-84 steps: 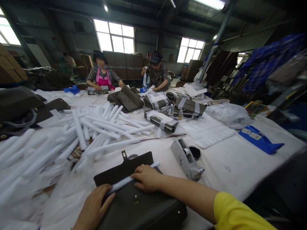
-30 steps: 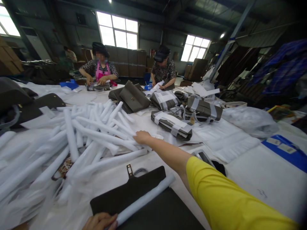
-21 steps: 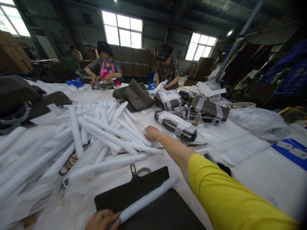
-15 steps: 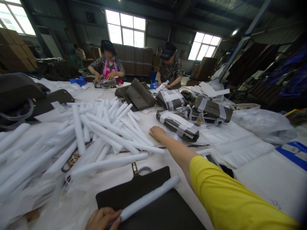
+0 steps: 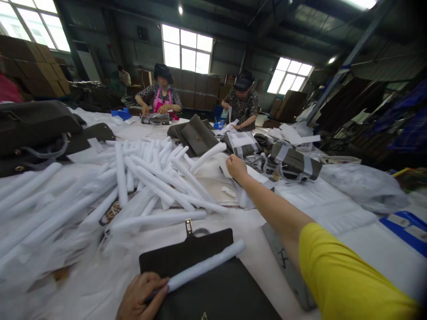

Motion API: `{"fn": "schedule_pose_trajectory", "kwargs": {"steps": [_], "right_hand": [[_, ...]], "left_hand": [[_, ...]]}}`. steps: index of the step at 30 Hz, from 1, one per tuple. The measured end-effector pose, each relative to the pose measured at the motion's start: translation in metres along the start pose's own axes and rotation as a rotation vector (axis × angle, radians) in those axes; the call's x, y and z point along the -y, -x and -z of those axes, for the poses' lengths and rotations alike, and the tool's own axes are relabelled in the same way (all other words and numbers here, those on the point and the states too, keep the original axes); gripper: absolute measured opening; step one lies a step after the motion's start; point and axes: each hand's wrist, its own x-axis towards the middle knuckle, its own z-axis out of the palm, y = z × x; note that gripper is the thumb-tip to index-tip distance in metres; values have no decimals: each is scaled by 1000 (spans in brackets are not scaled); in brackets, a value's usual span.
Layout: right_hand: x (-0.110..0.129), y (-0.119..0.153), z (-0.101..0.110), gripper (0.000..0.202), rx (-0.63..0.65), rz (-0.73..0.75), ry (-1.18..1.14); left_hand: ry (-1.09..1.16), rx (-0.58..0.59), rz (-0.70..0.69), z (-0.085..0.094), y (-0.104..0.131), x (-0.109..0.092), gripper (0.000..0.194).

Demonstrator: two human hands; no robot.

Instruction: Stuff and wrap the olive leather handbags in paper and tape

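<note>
A dark olive handbag (image 5: 213,289) lies flat at the near edge with its flap and metal clasp (image 5: 188,226) pointing away. A white rolled tube (image 5: 205,266) rests across it. My left hand (image 5: 140,297) presses the tube's near end against the bag, fingers curled on it. My right hand (image 5: 236,168) is stretched far out over the table. It pinches the raised edge of a white paper sheet (image 5: 248,178) beside the pile of white tubes (image 5: 150,178). One tube (image 5: 207,156) tilts up on the lifted sheet.
Paper-wrapped bags (image 5: 293,161) and an unwrapped bag (image 5: 196,135) lie beyond my right hand. A grey tape dispenser (image 5: 283,262) sits under my right arm. Dark bags (image 5: 33,129) are stacked at left, a plastic bag (image 5: 362,186) and blue packets (image 5: 405,224) at right. Two people work across the table.
My right hand left the tube on the bag, reached out past the tube pile, and now lifts a white sheet off the table. My left hand stayed on the tube's end.
</note>
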Motion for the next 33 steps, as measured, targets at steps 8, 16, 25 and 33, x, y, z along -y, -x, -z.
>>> {"fn": "schedule_pose_trajectory", "kwargs": {"steps": [8,16,25,33], "right_hand": [[-1,133,100,20,-166,361,-227],[17,299,44,21,268,969,-29],[4,309,32,38,638,1015,-205],[16,305,47,49,884,967,-405]], "left_hand": [[26,46,57,4,0,-7,33],[84,101,115,11,4,-18,34],[90,-119,204,55,5,-40,37],[-15,-113,42,95,-23,-134,33]]}}
